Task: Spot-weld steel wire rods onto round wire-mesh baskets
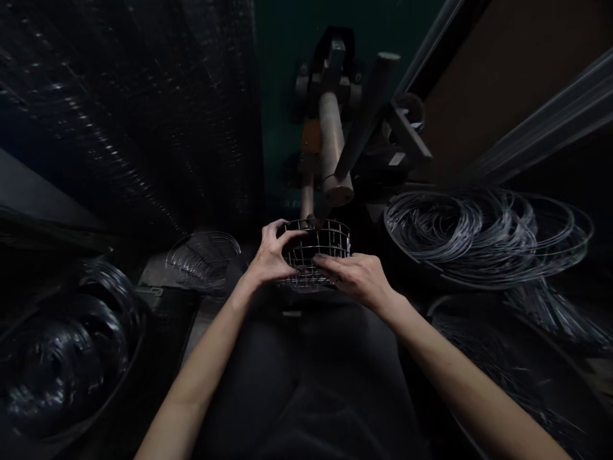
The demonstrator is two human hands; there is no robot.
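A round wire basket [318, 239] is at the arms of a machine [335, 134], its far rim by the tip of the lower rod. My left hand [275, 255] grips the basket's left side, thumb and fingers spread around the rim and wall. On the near right side, my right hand [354, 275] has its fingers pressed together against the wires. Whether the right fingers pinch a separate piece of wire is too dark to tell. Part of the basket's left wall is hidden behind my left hand.
Wire rings [431, 223] fill a tub at the right, with cut wires [488, 345] in another container below. Coiled wire rings [62, 351] lie at the lower left. A wire grid piece [204, 255] rests left of my hands. Stacked wire mesh [119, 115] rises at the upper left.
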